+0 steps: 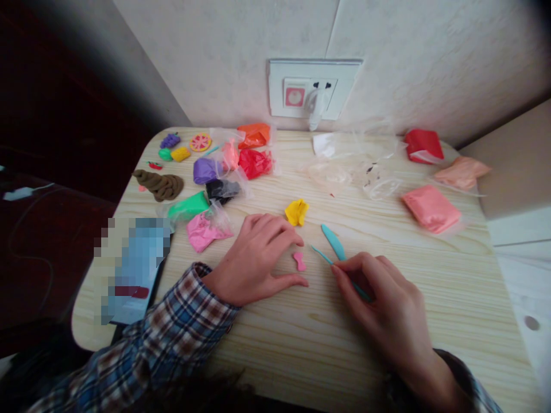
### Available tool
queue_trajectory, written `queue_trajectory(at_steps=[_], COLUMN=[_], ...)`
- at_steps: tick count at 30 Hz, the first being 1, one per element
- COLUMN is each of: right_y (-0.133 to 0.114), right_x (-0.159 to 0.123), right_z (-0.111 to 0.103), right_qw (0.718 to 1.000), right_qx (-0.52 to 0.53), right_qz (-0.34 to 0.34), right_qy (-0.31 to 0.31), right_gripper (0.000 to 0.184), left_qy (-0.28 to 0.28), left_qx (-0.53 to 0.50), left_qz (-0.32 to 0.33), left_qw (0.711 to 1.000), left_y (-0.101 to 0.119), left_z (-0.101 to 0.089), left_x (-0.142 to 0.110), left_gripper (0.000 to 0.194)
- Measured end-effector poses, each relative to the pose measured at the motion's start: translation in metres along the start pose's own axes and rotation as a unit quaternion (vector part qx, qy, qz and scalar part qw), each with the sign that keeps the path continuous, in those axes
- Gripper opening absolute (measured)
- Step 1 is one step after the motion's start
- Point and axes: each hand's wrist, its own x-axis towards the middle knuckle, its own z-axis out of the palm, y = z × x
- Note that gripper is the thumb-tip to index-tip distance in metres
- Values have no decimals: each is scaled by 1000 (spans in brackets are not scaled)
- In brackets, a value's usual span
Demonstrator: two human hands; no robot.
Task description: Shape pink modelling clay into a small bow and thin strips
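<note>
A small pink clay bow shape [299, 261] lies on the wooden table, between the thumb and fingers of my left hand [253, 261]. That hand rests on the table with thumb and fingers apart, holding nothing. In a pinch, my right hand [383, 304] grips a thin turquoise clay modelling tool [322, 254], its tip pointing left toward the pink piece but apart from it. Beyond that tip lies a turquoise plastic knife [333, 241], its blade flat on the table. A lump of yellow clay [297, 212] sits just past my left fingertips.
Bagged clay in several colours, such as a green pack [189, 205], lies at the left. Finished fruit shapes and a brown coil [161, 184] stand farther left, above a phone [138, 275]. Clear bags [357, 166] lie at the back; pink clay [431, 209] is at the right.
</note>
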Motion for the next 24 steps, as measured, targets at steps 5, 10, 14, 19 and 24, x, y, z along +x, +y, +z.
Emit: queue_trajectory(at_steps=[5,10,14,19,24], right_y=[-2,-4,-8,-8,-9], right_x=[0,1,2,1,1], right_z=[2,2,4,7,7], right_qw=[1000,999,999,999,999], right_qx=[0,4,0,-5,-10], right_qz=[-24,-32,-41,-34,-51], right_qy=[-4,-4,3,11,12], right_gripper=[13,13,14,14,16], left_qy=[-11,-5,-10,1,3], left_qx=[-9,-45,-57,-61,-58], left_qz=[-15,-25,-26,-17,-15], left_qw=[1000,999,998,998,998], left_y=[-1,-9,-9,-9,-9], left_z=[0,-2,-2,-1,0], left_x=[-2,0,3,4,3], left_gripper=[38,11,7,4,7])
